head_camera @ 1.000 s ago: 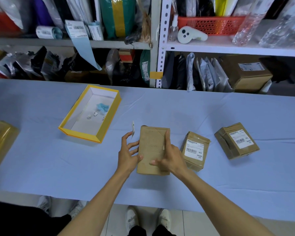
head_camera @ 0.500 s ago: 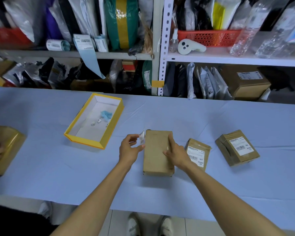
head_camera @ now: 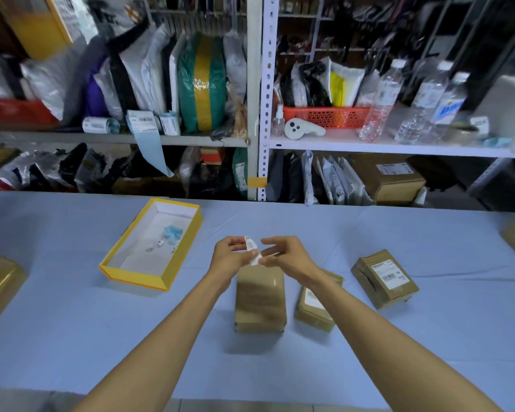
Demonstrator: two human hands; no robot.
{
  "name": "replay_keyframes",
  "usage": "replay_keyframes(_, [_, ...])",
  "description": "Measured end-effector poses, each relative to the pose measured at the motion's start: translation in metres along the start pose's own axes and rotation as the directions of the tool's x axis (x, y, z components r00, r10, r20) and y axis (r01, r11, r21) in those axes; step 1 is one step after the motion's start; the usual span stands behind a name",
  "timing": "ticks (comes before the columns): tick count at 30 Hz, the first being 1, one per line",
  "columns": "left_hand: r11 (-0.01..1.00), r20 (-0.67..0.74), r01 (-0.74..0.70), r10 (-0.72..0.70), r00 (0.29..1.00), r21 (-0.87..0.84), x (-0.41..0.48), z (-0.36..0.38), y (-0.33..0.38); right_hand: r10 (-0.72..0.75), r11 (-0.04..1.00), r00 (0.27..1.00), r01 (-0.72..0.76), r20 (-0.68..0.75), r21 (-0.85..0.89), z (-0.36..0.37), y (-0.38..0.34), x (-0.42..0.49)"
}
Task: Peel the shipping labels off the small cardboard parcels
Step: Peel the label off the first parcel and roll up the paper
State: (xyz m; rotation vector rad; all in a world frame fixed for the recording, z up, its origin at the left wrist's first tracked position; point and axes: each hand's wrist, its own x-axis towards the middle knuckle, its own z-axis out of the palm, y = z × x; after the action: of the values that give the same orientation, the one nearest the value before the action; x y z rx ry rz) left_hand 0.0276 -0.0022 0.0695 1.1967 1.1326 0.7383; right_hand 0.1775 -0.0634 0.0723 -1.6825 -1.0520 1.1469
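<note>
The left hand [head_camera: 229, 258] and right hand [head_camera: 289, 258] meet in the air above the desk [head_camera: 72, 322], which is covered in smooth pale blue cloth. Between them they hold a loose label [head_camera: 252, 252], a small strip of white paper, curled and creased, with dark print at its top. The left fingers [head_camera: 235, 240] curl round its upper part, and the right fingers [head_camera: 272, 241] and thumb pinch its lower end.

Directly below, flat on the desk, lies a plain parcel [head_camera: 260, 301], a rectangular brown cardboard box under glossy tape. Just beside it to the right is a second parcel [head_camera: 315, 315], smaller and partly hidden by the right forearm. Further right, apart, the third parcel [head_camera: 384, 281] is wrinkled and carries a white barcode label [head_camera: 388, 272].

To the left sits a shallow yellow box [head_camera: 134, 281], white inside, holding small white scraps and a crumpled blue wad.
</note>
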Motion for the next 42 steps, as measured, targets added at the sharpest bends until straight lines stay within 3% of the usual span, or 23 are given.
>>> replay_keyframes(7, [0.999, -0.077, 0.015, -0.012, 0.997, 0.051, -0.009, 0.017, 0.004, -0.127, 0.991, 0.992, 0.126, -0.016, -0.04, -0.006, -0.004, -0.007])
replay_keyframes(17, [0.891, 0.003, -0.134, 0.147, 0.989, 0.434, -0.015, 0.018, 0.005, -0.14, 0.979, 0.99, 0.136, -0.012, -0.15, -0.011, -0.008, -0.009])
replay_keyframes(22, [0.905, 0.022, -0.18, 0.187, 0.982, 0.384, -0.018, 0.021, 0.012, -0.181, 0.981, 0.977, 0.172, -0.109, -0.088, -0.009, -0.011, -0.014])
replay_keyframes(25, [0.947, 0.079, -0.145, 0.127, 0.989, 0.288, -0.019, 0.021, 0.014, -0.184, 0.982, 0.965, 0.173, -0.184, -0.075, -0.01, -0.011, -0.015])
replay_keyframes(29, [0.989, 0.126, -0.044, 0.026, 0.992, 0.142, -0.02, 0.022, 0.012, -0.203, 0.969, 0.95, 0.161, -0.238, -0.186, -0.009, -0.017, -0.017])
replay_keyframes(34, [0.993, 0.015, 0.018, -0.016, 1.0, -0.12, -0.028, 0.022, 0.008, -0.189, 0.973, 0.934, 0.136, -0.303, -0.187, 0.002, -0.028, -0.017])
replay_keyframes(38, [0.998, -0.157, -0.035, 0.025, 0.987, -0.059, -0.028, 0.022, 0.008, -0.163, 0.985, 0.948, 0.139, -0.274, -0.104, 0.008, -0.032, -0.016])
replay_keyframes(42, [0.968, -0.217, -0.15, 0.193, 0.957, 0.201, -0.03, 0.023, 0.015, -0.123, 0.991, 0.967, 0.132, -0.225, 0.025, 0.007, -0.035, -0.016])
